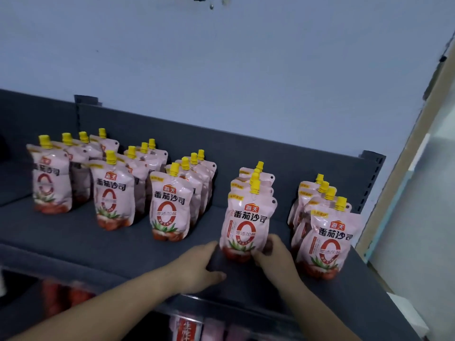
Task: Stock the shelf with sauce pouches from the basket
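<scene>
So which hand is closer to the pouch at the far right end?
Right. The right hand is just left of that pouch; the left hand is farther left, past the fourth row's front pouch.

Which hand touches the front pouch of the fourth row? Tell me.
Touching: in the head view the right hand has fingers pressed on the front pouch. The left hand: cannot tell.

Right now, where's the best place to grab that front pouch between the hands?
Grip the front pouch at its lower sides, left hand and right hand closing in from either side. It stands upright, widest near the base; the yellow cap is small.
</scene>
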`<state>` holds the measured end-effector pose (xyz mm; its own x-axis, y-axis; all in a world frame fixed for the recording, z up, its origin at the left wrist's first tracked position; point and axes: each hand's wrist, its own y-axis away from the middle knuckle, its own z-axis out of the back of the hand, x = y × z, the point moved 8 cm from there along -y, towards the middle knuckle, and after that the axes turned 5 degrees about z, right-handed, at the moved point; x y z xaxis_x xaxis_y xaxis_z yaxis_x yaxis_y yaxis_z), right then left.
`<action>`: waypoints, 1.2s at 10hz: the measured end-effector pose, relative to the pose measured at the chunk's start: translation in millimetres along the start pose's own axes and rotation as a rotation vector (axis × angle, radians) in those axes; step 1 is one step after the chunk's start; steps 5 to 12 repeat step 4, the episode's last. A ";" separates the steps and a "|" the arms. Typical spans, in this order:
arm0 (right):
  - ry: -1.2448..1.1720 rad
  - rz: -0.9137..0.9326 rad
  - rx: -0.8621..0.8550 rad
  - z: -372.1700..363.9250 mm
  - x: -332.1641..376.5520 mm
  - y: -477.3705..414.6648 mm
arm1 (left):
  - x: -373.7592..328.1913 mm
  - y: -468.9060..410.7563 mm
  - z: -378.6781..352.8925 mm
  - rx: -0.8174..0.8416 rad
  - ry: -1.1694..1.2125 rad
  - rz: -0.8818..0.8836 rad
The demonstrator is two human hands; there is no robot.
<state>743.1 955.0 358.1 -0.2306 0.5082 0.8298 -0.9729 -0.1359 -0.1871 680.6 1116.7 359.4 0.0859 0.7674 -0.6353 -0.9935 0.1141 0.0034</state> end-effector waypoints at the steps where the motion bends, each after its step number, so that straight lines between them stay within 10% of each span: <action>1: -0.034 -0.003 -0.125 -0.4 -2.0 5.8 | 12.3 14.9 17.3 -0.065 -0.181 -0.010; 3: -0.145 0.075 -0.497 4.8 39.3 22.2 | 60.6 33.2 84.2 -0.181 -0.279 -0.047; 12: -0.061 0.255 -0.530 -13.6 95.6 28.9 | 79.9 37.2 130.6 -0.226 -0.272 -0.066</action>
